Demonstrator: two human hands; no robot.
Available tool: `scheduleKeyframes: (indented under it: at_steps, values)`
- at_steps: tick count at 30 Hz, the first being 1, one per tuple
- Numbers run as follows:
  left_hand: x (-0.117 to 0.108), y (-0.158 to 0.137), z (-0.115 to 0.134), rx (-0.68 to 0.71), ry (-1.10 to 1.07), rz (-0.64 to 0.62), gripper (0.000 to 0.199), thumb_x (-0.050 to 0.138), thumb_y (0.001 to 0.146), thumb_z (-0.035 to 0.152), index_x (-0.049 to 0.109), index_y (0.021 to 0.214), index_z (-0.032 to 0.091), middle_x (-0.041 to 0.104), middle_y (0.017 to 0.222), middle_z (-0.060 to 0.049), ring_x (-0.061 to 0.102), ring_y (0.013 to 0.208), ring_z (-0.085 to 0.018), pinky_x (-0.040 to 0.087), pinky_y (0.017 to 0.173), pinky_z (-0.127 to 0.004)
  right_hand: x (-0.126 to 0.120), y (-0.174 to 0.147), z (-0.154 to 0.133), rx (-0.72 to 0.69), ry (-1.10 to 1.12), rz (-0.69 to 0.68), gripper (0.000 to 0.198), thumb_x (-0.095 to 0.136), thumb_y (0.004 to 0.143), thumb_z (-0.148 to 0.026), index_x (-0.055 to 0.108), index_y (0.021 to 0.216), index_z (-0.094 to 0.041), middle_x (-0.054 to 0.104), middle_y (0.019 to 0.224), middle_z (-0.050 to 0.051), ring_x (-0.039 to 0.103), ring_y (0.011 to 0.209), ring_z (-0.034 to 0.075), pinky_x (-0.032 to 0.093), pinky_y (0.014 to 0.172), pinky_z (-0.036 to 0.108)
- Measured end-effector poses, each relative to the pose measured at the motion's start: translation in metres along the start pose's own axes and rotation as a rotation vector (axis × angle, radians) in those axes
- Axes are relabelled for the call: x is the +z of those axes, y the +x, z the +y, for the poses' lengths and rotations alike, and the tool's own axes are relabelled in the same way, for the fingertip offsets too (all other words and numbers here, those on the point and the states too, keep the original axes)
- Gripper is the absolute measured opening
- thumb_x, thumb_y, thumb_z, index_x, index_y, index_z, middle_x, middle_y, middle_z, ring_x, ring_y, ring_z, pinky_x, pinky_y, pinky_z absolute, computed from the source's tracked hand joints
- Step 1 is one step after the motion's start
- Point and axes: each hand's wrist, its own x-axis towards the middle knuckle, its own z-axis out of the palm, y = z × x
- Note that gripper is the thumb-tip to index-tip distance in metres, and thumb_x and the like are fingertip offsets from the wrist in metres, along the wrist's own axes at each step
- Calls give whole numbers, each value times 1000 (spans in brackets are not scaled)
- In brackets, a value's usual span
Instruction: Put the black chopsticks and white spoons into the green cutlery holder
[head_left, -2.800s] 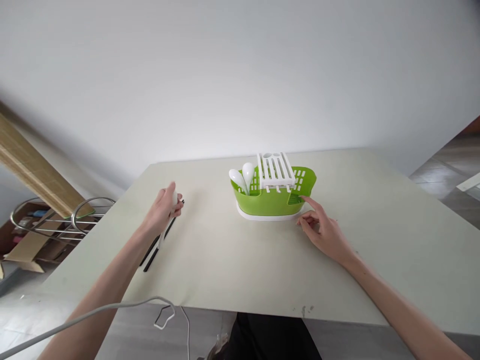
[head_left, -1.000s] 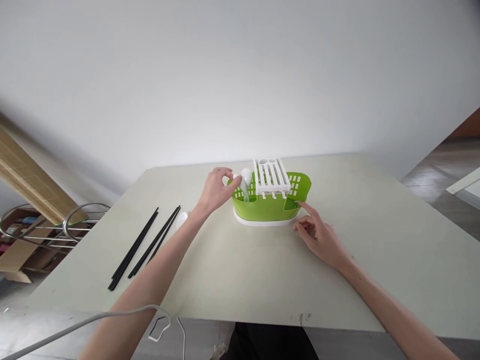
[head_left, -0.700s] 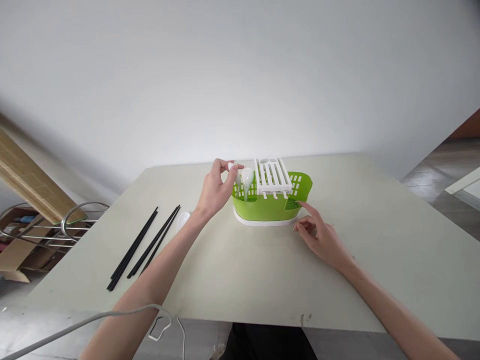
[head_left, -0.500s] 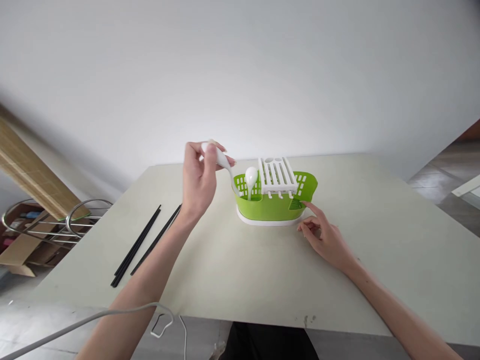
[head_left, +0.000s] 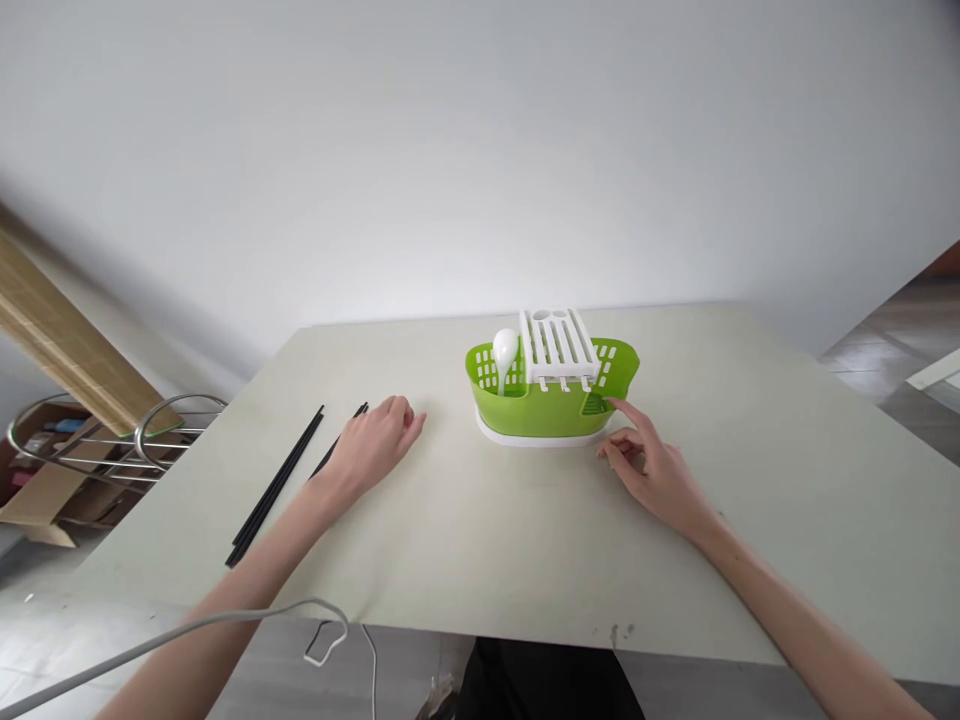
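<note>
A green slotted utensil basket (head_left: 546, 412) stands upright on its white base, with a white slotted rack (head_left: 561, 347) across the top. One white spoon (head_left: 505, 347) stands in its left compartment, bowl up. My right hand (head_left: 654, 470) rests at the basket's right front, index fingertip touching the rim by the low notch and the other fingers loosely curled by the base; it grips nothing. My left hand (head_left: 379, 438) is lower left of the basket, near the tabletop, fingers curled in and thumb out, no object visible in it. Black chopsticks (head_left: 339, 442) lie partly hidden behind it.
More black chopsticks (head_left: 276, 488) lie further left on the pale table (head_left: 480, 540). A grey cable (head_left: 187, 622) crosses over my left forearm. Beyond the left edge are a metal rack (head_left: 112, 450) and a cardboard box (head_left: 52, 495). A wall (head_left: 480, 150) borders the back.
My left hand has let go of the white spoon it held in the basket's left compartment and moved down and left toward the chopsticks. My right hand stays at the basket.
</note>
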Motion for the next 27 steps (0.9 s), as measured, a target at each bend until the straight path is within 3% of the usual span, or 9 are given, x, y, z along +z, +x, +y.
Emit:
scheduleKeyframes:
  at_steps: [4, 10, 16, 22, 27]
  values:
    - [24, -3, -5, 21, 149, -100, 38, 32, 108, 43, 59, 98, 19, 71, 101, -14, 70, 77, -29, 44, 66, -37, 1, 0, 2, -7, -5, 2, 62, 52, 103, -44, 34, 161, -30, 77, 96, 3, 66, 73, 19, 56, 76, 35]
    - [36, -3, -12, 9, 273, -142, 43, 28, 110, 41, 61, 106, 14, 71, 106, -17, 72, 79, -30, 44, 64, -36, 1, 0, 3, -9, -8, 6, 63, 52, 103, -44, 33, 162, -31, 76, 95, 3, 64, 70, 18, 56, 74, 34]
    - [43, 1, -25, 27, 296, -104, 42, 32, 108, 43, 63, 106, 15, 71, 100, -18, 73, 81, -32, 44, 67, -36, 2, 1, 3, -22, 6, -3, 63, 49, 105, -46, 32, 163, -29, 76, 95, 4, 69, 78, 21, 57, 75, 35]
    - [46, 4, -30, 1, 283, -57, 48, 29, 108, 47, 65, 106, 16, 69, 99, -17, 72, 78, -33, 44, 64, -37, 4, 2, 3, -23, 17, 1, 61, 49, 104, -44, 34, 161, -29, 75, 95, 3, 65, 71, 19, 57, 74, 36]
    - [33, 4, -26, -11, 267, 60, 49, 34, 106, 54, 66, 97, 18, 64, 122, -19, 69, 98, -34, 46, 63, -36, 4, 4, 3, -22, 29, -6, 60, 48, 104, -43, 34, 161, -28, 75, 96, 3, 66, 72, 19, 58, 75, 37]
